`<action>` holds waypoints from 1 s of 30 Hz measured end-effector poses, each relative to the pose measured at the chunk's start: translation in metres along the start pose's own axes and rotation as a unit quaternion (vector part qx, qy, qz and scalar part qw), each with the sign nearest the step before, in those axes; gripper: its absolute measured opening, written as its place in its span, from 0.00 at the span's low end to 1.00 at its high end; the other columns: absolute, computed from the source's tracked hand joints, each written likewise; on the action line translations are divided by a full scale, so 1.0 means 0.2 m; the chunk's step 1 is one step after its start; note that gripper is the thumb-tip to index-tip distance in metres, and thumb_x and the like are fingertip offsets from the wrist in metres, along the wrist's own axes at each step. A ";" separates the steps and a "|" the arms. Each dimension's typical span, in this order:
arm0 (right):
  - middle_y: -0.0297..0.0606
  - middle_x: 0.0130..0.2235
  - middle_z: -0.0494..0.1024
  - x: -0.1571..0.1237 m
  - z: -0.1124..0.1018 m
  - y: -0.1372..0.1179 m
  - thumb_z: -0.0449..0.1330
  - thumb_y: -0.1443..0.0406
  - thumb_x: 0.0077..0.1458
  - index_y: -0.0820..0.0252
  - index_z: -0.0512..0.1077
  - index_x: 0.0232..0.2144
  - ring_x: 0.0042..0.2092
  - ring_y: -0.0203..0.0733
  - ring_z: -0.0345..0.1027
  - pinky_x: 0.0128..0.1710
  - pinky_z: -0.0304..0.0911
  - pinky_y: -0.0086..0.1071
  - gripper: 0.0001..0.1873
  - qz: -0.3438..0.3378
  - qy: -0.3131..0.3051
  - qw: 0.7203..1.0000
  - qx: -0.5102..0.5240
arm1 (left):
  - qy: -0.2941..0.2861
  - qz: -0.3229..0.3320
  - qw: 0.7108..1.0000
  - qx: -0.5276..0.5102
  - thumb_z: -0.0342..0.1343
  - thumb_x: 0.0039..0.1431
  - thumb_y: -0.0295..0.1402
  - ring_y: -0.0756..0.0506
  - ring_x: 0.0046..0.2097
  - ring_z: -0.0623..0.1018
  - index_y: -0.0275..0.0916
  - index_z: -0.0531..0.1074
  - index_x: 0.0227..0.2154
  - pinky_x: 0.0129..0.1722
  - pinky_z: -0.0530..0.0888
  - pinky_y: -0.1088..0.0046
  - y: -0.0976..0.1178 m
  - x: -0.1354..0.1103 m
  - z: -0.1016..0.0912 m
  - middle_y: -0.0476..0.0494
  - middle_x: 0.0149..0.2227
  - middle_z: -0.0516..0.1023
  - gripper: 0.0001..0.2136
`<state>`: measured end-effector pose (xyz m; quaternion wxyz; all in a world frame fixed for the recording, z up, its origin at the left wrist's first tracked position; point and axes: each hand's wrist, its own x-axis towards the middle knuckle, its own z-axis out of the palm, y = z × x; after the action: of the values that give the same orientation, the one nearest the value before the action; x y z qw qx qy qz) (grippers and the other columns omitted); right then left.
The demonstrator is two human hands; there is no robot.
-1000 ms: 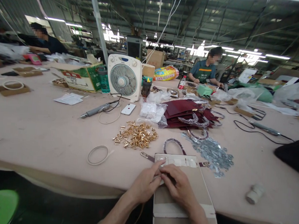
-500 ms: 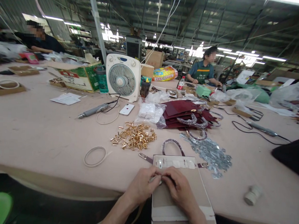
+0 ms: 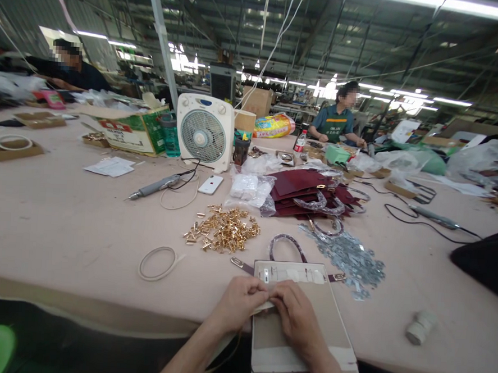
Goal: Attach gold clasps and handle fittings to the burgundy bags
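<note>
My left hand [image 3: 244,301] and my right hand [image 3: 294,313] meet over a flat beige bag panel [image 3: 331,321] at the table's front edge. Thumbs and fingers of both are pinched together, tip to tip; what they hold is too small to make out. A pale strip [image 3: 263,309] shows just under the left fingertips. At the panel's top a small silver metal plate [image 3: 266,275] sits left of centre. A dark red handle [image 3: 288,239] in clear wrap arches beyond the top edge. Straps with gold buckles stick out at both sides, the left strap [image 3: 243,265] and the right strap [image 3: 337,277].
Gold metal fittings [image 3: 225,229] and silver plates [image 3: 349,260] lie in heaps beyond the panel. Dark red bag pieces [image 3: 303,187] are stacked behind. Around stand a fan [image 3: 204,132], a tape roll [image 3: 157,263], a phone [image 3: 211,184] and an electric screwdriver [image 3: 154,186]. A co-worker [image 3: 335,121] sits opposite.
My left fingers have turned a little, and the pale strip now shows below them. Both hands stay pinched together over the panel. The view has shifted slightly.
</note>
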<state>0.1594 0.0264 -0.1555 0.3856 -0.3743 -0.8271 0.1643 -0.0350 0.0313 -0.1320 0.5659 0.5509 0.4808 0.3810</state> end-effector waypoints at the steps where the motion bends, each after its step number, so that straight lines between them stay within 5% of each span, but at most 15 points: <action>1: 0.40 0.39 0.77 0.00 0.00 0.00 0.54 0.69 0.69 0.53 0.71 0.40 0.43 0.47 0.71 0.43 0.69 0.40 0.08 -0.006 0.003 1.000 -0.004 | 0.004 -0.010 1.000 -0.015 0.59 0.52 0.39 0.50 0.27 0.67 0.33 0.77 0.26 0.28 0.62 0.76 0.00 0.01 0.00 0.50 0.23 0.71 0.11; 10: 0.39 0.38 0.79 -0.09 -0.03 -0.07 0.56 0.70 0.67 0.51 0.72 0.41 0.42 0.45 0.75 0.43 0.72 0.38 0.08 -0.035 0.003 0.998 0.060 | 0.015 -0.043 0.995 -0.085 0.64 0.51 0.43 0.52 0.22 0.66 0.34 0.75 0.27 0.24 0.61 0.77 -0.07 0.06 -0.02 0.50 0.21 0.72 0.15; 15: 0.37 0.33 0.77 -0.17 -0.10 -0.10 0.54 0.68 0.68 0.51 0.71 0.39 0.36 0.43 0.75 0.36 0.73 0.32 0.07 0.007 -0.023 0.988 0.155 | -0.004 0.033 0.999 0.005 0.60 0.57 0.37 0.49 0.27 0.74 0.34 0.78 0.30 0.29 0.67 0.76 -0.06 0.01 -0.03 0.48 0.25 0.77 0.10; 21: 0.43 0.47 0.78 0.02 -0.16 -0.04 0.56 0.63 0.69 0.52 0.74 0.39 0.52 0.48 0.73 0.53 0.71 0.38 0.06 0.088 0.046 0.991 0.090 | -0.084 0.148 0.964 0.205 0.56 0.60 0.29 0.47 0.33 0.79 0.39 0.82 0.35 0.37 0.71 0.76 -0.01 -0.08 -0.01 0.48 0.31 0.83 0.08; 30: 0.44 0.56 0.73 0.22 -0.04 0.06 0.57 0.64 0.66 0.55 0.74 0.36 0.60 0.50 0.67 0.62 0.62 0.48 0.07 0.106 -0.042 0.992 0.062 | -0.091 0.167 0.939 0.285 0.58 0.62 0.30 0.46 0.36 0.82 0.43 0.82 0.38 0.40 0.72 0.76 -0.02 -0.10 0.00 0.49 0.35 0.86 0.07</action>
<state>0.1527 0.0672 -0.1328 0.3534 -0.4279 -0.7867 0.2705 -0.0395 0.0121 -0.1337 0.3546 0.7940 0.4168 0.2649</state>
